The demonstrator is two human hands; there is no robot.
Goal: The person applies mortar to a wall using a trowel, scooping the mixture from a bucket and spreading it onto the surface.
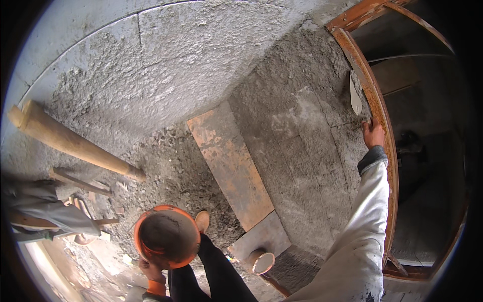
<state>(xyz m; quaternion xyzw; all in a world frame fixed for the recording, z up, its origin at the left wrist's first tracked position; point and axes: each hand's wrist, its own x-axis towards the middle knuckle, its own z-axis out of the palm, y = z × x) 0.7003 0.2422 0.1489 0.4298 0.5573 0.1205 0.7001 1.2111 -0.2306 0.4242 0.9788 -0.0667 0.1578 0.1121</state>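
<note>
Two hands are working: left hand (151,271), lower left of frame, is gripping the near rim of an orange bowl (167,207) holding grey mortar (163,231); right hand (374,136), right of frame, is clasping a trowel (355,98), handle hidden, blade lying beside the wooden frame (381,103), upper right.

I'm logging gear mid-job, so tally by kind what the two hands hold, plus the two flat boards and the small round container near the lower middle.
Bowl: 1, the orange bowl in the left hand
Trowel: 1, the trowel in the right hand
Flat boards: 2, an orange-stained board and a grey board
Small round container: 1
Total: 5
</note>
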